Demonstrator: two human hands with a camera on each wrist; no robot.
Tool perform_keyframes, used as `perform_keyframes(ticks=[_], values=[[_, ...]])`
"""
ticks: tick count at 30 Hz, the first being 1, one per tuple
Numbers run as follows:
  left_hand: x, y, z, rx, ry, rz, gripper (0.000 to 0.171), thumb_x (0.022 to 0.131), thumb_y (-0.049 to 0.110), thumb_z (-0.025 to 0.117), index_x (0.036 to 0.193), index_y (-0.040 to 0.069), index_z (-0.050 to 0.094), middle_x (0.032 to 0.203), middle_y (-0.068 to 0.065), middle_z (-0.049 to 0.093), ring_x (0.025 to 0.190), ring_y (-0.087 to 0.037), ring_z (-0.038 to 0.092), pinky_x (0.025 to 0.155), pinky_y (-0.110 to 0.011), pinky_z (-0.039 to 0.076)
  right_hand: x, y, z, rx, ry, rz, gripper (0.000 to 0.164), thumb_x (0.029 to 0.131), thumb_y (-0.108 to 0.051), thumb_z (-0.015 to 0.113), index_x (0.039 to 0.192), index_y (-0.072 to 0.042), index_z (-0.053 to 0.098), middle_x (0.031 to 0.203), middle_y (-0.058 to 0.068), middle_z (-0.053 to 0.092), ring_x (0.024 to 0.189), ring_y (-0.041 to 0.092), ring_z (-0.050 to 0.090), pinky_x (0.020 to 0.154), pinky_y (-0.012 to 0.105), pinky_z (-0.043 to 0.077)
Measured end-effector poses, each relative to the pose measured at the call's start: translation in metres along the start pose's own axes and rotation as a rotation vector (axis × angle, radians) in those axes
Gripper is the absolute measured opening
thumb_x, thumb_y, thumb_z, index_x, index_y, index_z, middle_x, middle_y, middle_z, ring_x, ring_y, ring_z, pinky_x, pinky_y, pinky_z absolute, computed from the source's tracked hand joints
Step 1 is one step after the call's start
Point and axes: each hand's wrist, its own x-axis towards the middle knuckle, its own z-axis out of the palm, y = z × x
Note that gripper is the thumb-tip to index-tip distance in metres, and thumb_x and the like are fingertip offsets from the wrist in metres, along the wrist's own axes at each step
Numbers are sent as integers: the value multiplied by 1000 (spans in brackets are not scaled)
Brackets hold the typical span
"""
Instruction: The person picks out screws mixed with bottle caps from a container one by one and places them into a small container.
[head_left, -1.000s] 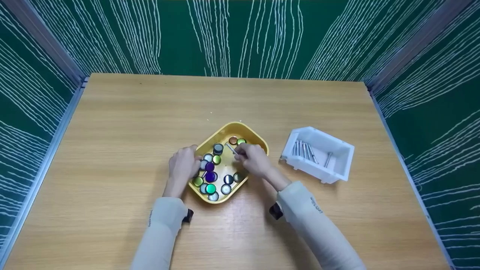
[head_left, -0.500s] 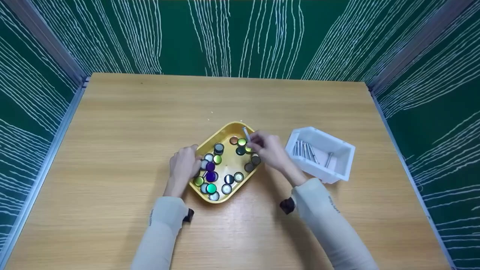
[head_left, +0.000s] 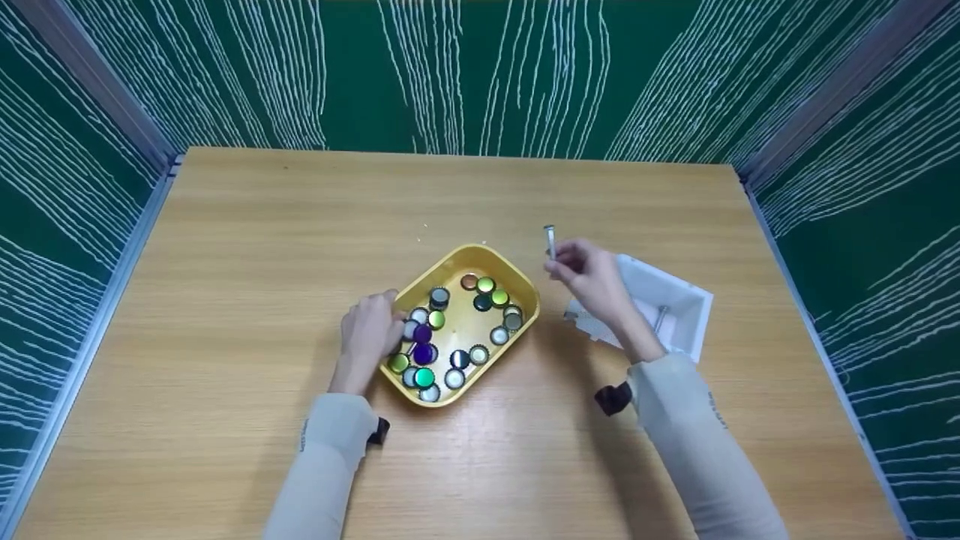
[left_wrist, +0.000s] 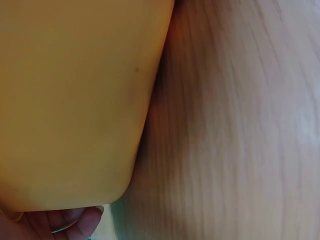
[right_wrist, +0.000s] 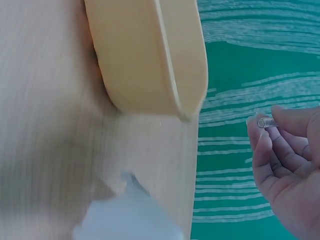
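Note:
My right hand [head_left: 592, 281] pinches a metal bolt [head_left: 550, 238] between thumb and fingers, its head pointing up, in the air between the yellow bin [head_left: 466, 330] and the white bin [head_left: 686, 300]. The right wrist view shows the threaded end of this bolt [right_wrist: 267, 122]. At the yellow bin's left side my left hand [head_left: 367, 334] grips the rim; its fingertips [left_wrist: 90, 220] show at the bin's edge in the left wrist view. Bottle caps [head_left: 485, 284] in green, purple, silver and black lie scattered in the yellow bin. A bolt [head_left: 661, 319] lies in the white bin, partly covered by my right hand and wrist.
Both bins stand on a wooden table [head_left: 262, 240], the white one to the right. Small white crumbs lie behind the yellow bin. Green panels [head_left: 525, 75] with pale streaks enclose the table's back and sides.
My right hand has lifted the bolt out of the yellow bin and carried it right, to the white bin's left side. My left hand has stayed at the yellow rim.

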Motion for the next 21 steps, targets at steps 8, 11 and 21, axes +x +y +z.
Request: perform_keyframes(ticks=[8, 11, 21], values=[[1, -1, 0, 10, -12, -2, 21, 92, 21, 63, 106, 6, 66, 94, -18, 71, 80, -36, 67, 68, -48, 56, -8, 18, -30, -24, 64, 52, 27, 93, -9, 66, 116, 4, 60, 103, 18, 67, 81, 8, 64, 73, 15, 54], [0, -1, 0, 11, -15, -9, 23, 92, 22, 63, 109, 6, 66, 96, -18, 71, 80, -35, 67, 69, -47, 56, -10, 25, -38, -31, 71, 66, 29, 93, -11, 66, 117, 4, 59, 102, 14, 66, 82, 6, 63, 73, 13, 53], [0, 0, 2, 9, 20, -2, 20, 90, 20, 63, 105, 7, 66, 100, -21, 72, 86, -42, 70, 69, -53, 56, -19, 45, -61, -120, 60, 125, 27, 95, -13, 63, 118, 1, 57, 104, 11, 63, 85, 9, 59, 72, 13, 51]])
